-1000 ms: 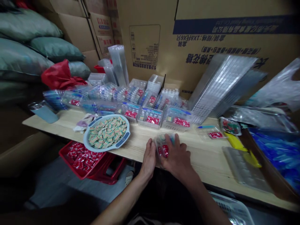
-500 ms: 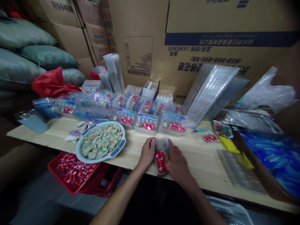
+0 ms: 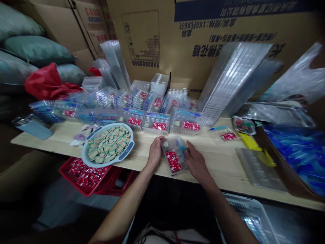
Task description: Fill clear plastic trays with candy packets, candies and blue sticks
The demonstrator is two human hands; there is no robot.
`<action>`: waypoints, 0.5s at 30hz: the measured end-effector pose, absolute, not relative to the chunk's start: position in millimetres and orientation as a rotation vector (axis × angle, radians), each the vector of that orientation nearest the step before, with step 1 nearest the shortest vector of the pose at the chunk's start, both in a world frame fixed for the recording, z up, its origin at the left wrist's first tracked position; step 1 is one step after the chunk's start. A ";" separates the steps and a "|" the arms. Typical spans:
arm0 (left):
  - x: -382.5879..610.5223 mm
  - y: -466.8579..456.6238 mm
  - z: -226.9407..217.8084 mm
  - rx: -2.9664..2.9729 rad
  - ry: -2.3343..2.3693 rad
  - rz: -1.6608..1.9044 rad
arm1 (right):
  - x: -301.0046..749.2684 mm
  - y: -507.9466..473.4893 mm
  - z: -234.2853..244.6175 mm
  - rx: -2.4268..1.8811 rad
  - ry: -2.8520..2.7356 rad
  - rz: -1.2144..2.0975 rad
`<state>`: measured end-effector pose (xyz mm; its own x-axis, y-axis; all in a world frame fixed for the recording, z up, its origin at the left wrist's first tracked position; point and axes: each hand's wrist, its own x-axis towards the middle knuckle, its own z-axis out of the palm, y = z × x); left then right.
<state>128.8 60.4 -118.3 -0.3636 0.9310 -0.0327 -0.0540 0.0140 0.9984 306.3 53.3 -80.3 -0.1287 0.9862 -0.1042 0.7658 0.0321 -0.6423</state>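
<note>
Between my hands, near the table's front edge, is a clear plastic tray (image 3: 179, 154). In its compartments lie a red printed packet (image 3: 173, 161), a small striped square piece (image 3: 166, 144) and a blue item (image 3: 181, 145) whose kind is blurred. My left hand (image 3: 155, 150) grips the tray's left side, thumb at the far corner. On the right edge, my right hand (image 3: 196, 161) has its fingers closed round the side by the blue item. Filled trays of the same sort (image 3: 156, 123) stand in a row just beyond.
A light-blue basin (image 3: 129, 149) of striped pieces sits at left, above a red crate (image 3: 86, 193) of red packets. Tall stacks of clear trays (image 3: 231, 78) lean on the carton at right. A box of blue items (image 3: 299, 152) and a flat tray (image 3: 259, 169) are far right.
The tray between my hands has turned from a tilted, narrow view to lying face up, showing its compartments. My right hand has shifted to its right edge. The camera view has tilted down.
</note>
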 end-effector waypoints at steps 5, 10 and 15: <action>123.6 57.0 -117.1 0.914 1.299 1.425 | 310.1 55.2 -108.0 -1.539 -1.860 0.709; 120.0 53.1 -114.5 0.918 1.250 1.354 | 307.3 56.3 -124.4 -1.443 -1.746 0.713; 118.2 51.6 -119.9 1.061 1.292 1.311 | 305.0 57.9 -126.8 -1.470 -1.664 0.740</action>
